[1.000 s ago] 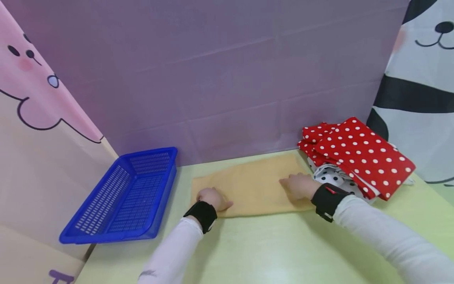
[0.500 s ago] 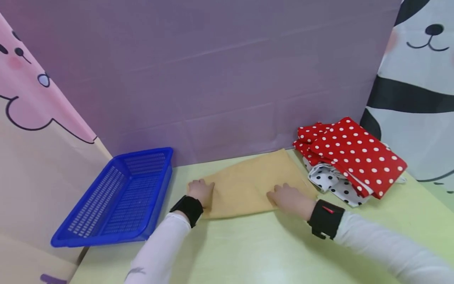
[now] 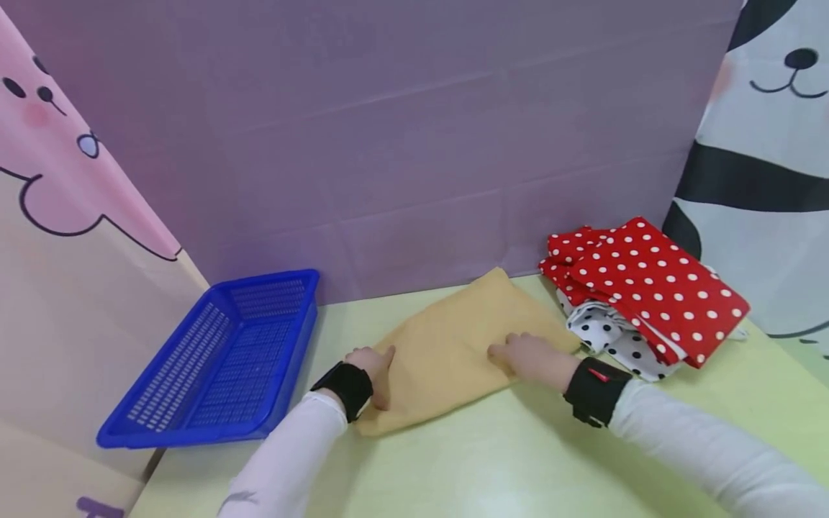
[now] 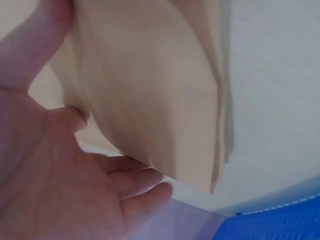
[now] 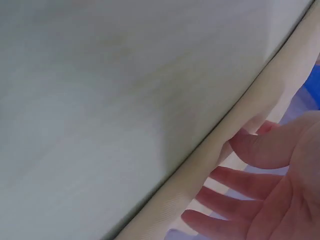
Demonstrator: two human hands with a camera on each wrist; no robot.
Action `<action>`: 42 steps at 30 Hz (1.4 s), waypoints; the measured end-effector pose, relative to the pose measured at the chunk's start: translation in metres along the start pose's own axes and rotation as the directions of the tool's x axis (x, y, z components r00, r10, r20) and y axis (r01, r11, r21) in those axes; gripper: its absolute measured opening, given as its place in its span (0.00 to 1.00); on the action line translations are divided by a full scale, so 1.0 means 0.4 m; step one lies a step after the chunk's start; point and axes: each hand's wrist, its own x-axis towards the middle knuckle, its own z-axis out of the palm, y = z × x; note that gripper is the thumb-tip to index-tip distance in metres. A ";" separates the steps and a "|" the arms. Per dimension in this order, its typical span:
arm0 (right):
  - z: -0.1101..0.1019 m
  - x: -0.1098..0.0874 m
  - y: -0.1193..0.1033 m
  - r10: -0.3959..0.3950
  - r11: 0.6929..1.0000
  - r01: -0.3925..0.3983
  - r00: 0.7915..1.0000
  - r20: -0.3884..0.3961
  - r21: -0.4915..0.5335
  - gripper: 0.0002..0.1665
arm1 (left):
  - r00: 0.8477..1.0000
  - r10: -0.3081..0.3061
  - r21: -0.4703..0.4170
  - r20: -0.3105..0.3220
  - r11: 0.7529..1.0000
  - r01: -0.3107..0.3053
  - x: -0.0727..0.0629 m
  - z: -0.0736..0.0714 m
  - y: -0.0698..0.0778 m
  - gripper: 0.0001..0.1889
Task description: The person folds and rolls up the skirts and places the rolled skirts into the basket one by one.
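A folded yellow cloth (image 3: pixel 447 338) lies slanted on the table, its back corner up against the purple backdrop. At its left end my left hand (image 3: pixel 370 368) grips the edge. The left wrist view shows the thumb over the cloth and the other fingers spread by its edge. With thumb and forefinger my right hand (image 3: pixel 531 357) pinches the front right part of the cloth. In the right wrist view, the remaining fingers of that hand (image 5: pixel 270 185) extend loosely beside the fold. The forefinger's tip is partly hidden behind the cloth.
To the left stands a blue plastic basket (image 3: pixel 239 360) with slotted walls. A red polka-dot cloth (image 3: pixel 654 288) is heaped on a white cloth with black dots (image 3: pixel 628 352) at the right. Behind the pale green table (image 3: pixel 466 467) hangs a purple backdrop (image 3: pixel 414 144).
The yellow cloth has turned, its left end coming nearer to me and its back corner shifting left. My left hand has shifted to the cloth's left end; my right hand moved left.
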 end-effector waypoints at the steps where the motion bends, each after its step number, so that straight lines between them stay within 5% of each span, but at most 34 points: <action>1: 0.002 0.003 0.008 0.002 1.000 -0.002 1.000 0.005 -0.006 0.16 | 1.000 -0.005 -0.007 0.009 1.000 0.005 -0.003 -0.002 0.005 0.54; 8: 0.007 0.021 0.038 0.059 0.997 -0.057 0.998 0.032 -0.056 0.17 | 0.999 -0.015 0.069 0.035 0.998 0.012 -0.021 -0.010 0.038 0.56; 15: 0.019 0.035 0.085 0.113 0.990 -0.118 0.992 -0.052 -0.084 0.03 | 0.993 -0.015 0.151 0.121 0.989 -0.003 -0.039 -0.015 0.077 0.55; 18: 0.029 0.040 0.117 0.193 0.970 -0.199 0.980 -0.056 -0.136 0.04 | 0.985 -0.006 0.108 0.175 0.994 -0.013 -0.045 -0.012 0.096 0.56; 25: 0.043 0.051 0.165 0.360 0.913 -0.369 0.929 -0.082 -0.176 0.06 | 0.975 -0.022 -0.157 0.220 0.986 0.058 -0.055 -0.005 0.132 0.60; 29: 0.035 0.045 0.148 0.381 0.916 -0.389 0.920 -0.091 -0.100 0.09 | 0.972 0.000 -0.085 0.236 0.996 0.020 -0.042 -0.006 0.142 0.54; 34: 0.005 0.024 0.078 0.372 0.928 -0.372 0.928 -0.004 0.030 0.15 | 0.987 0.131 0.031 0.088 0.990 -0.134 0.003 -0.018 0.127 0.36; 37: -0.011 0.016 0.025 0.365 0.923 -0.373 0.927 0.089 0.099 0.25 | 0.977 0.211 0.039 -0.024 0.977 -0.210 0.031 -0.026 0.111 0.35; 42: -0.016 0.011 -0.032 0.296 0.948 -0.305 0.949 0.108 0.085 0.28 | 0.974 0.227 0.022 -0.011 0.974 -0.227 0.056 -0.021 0.098 0.41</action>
